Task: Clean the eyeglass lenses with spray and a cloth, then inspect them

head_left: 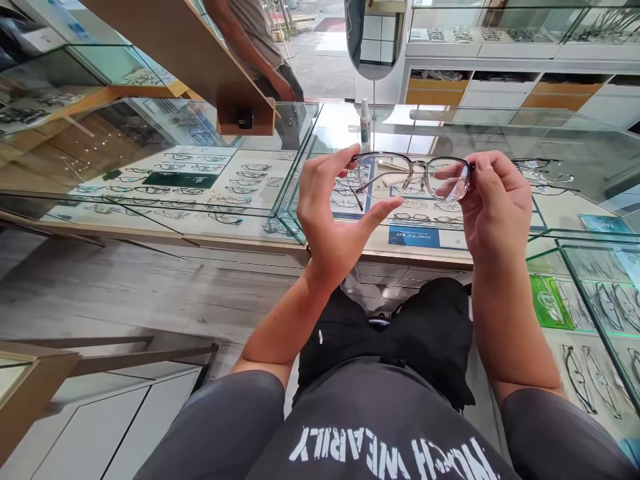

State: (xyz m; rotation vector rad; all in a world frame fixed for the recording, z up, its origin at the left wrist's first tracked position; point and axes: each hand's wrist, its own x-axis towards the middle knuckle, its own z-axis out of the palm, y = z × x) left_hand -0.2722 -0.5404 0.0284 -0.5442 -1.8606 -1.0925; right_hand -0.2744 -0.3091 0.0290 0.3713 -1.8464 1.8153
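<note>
A pair of eyeglasses [419, 163] with a dark upper rim and clear lenses is raised over the glass counter. My right hand [495, 200] pinches its right end, by the hinge, between thumb and fingers. At the other end, my left hand [333, 213] has its fingertips on the upper left corner, while the thumb reaches under the left lens close to the lower rim. One thin temple arm slants down at the left, beside my left fingers. Behind the lenses, display frames under the glass partly show through.
A small white spray bottle [365, 123] stands on the glass counter [500, 123] beyond the eyeglasses. Several eyeglasses [545, 175] lie to the right of my right hand. A wooden beam [200, 53] juts in at upper left. Behind it a person [255, 47] stands. An oval mirror [375, 40] is at the back.
</note>
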